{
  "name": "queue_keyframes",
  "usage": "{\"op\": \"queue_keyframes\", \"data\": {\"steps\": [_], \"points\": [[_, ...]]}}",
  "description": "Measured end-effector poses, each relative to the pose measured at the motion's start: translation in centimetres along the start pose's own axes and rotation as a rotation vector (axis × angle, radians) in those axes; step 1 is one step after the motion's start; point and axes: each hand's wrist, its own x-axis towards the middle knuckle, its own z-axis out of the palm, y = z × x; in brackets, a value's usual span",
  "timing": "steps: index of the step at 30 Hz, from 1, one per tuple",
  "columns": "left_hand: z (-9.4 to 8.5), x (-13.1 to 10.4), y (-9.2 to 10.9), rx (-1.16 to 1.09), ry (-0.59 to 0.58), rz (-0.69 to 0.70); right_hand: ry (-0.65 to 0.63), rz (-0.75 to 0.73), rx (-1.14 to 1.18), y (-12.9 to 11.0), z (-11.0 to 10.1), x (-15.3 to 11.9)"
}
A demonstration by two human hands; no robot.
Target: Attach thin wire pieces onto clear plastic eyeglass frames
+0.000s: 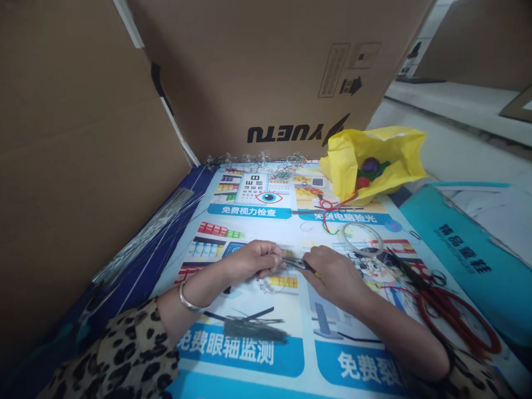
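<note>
My right hand [332, 274] is wrapped round a pair of pliers [296, 261], whose metal jaws point left. My left hand [255, 259] pinches a thin wire [286, 280] at the tips of those jaws. The wire curves down in a loop between the two hands, with small clear bits hanging near it; their kind is too small to tell. Below my left hand lies a bundle of short dark wires [253, 328] on the printed sheet [307, 354]. A roll of clear tape [362, 238] rests beyond my right hand.
Scissors with red handles [457, 316] lie at the right. A yellow bag [374, 160] holds coloured balls of thread or yarn. Long wires [143, 235] lie at the left. Wire pieces [257, 160] line the back, before a cardboard wall [233, 72]. Red cord [332, 206] trails from the bag.
</note>
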Motion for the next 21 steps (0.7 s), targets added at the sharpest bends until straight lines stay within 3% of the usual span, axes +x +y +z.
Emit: {"op": "queue_keyframes", "data": {"steps": [9,21], "points": [[-0.11,-0.26,0.35,-0.004,-0.07,-0.037,-0.036,-0.034,-0.016,-0.03,-0.01,-0.18],[0.2,-0.16,0.6,-0.006,-0.018,-0.07,-0.107,0.023,-0.069,-0.45,-0.31,-0.17]]}}
